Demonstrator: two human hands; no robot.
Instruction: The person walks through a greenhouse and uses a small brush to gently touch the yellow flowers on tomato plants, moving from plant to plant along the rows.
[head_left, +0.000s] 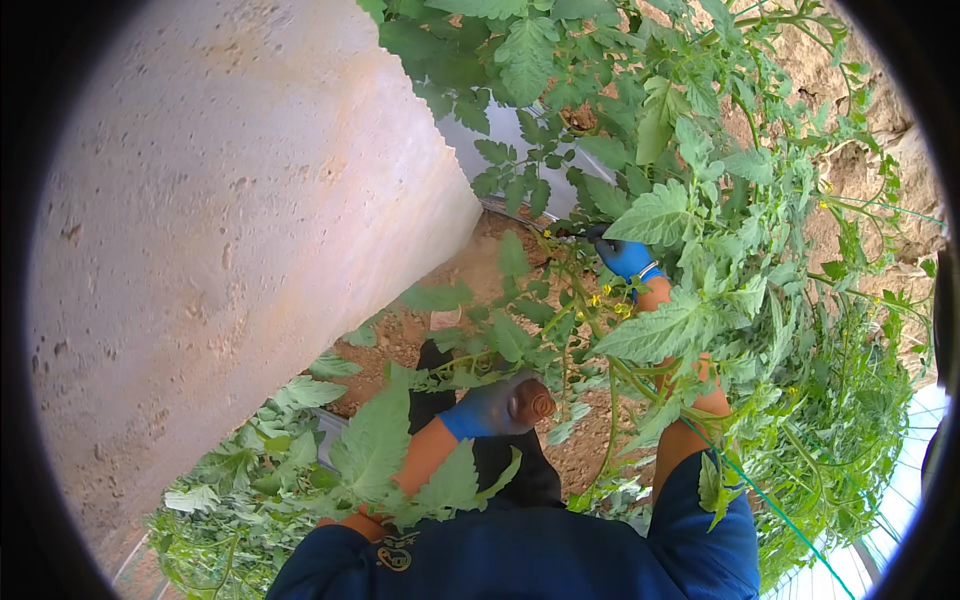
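My left hand (499, 407), in a blue glove, is closed around a round brown object (531, 402), perhaps a container; its kind is not clear. It is low in front of my body, below tomato leaves. My right hand (616, 251), in a blue glove with dark fingertips, reaches in among the tomato plants near the grey mulch film. A thin dark item (574, 235) shows at its fingers; whether it is a tool or a stem I cannot tell. Yellow tomato flowers (594, 301) hang on a stem beside that wrist. Leaves partly cover both forearms.
A large pale, pitted sheet or panel (247, 225) fills the upper left, close to the camera. Dense tomato plants (810, 360) stand along the right. A green support string (772, 502) runs past my right arm. Brown soil (585, 427) and grey mulch film (506, 135) lie below.
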